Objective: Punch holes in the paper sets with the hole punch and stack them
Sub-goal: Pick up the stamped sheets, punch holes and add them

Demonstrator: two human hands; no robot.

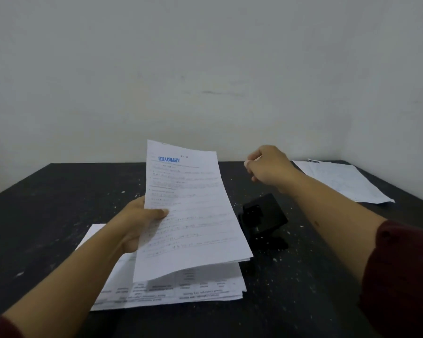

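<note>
My left hand [137, 223] grips a set of printed sheets [193, 215] by its left edge, thumb on top, and holds it lifted above the table; a blue "APPROVED" stamp shows upside down near its far end. Under it a stack of printed papers [181, 289] lies on the black table [47, 215]. The black hole punch [263, 219] stands just right of the held set. My right hand [269, 167] hovers above and beyond the punch with fingers curled, holding nothing that I can see.
Another pile of white sheets [340, 179] lies at the far right corner of the table. Small white paper specks are scattered over the dark tabletop. A pale wall stands right behind the table's far edge.
</note>
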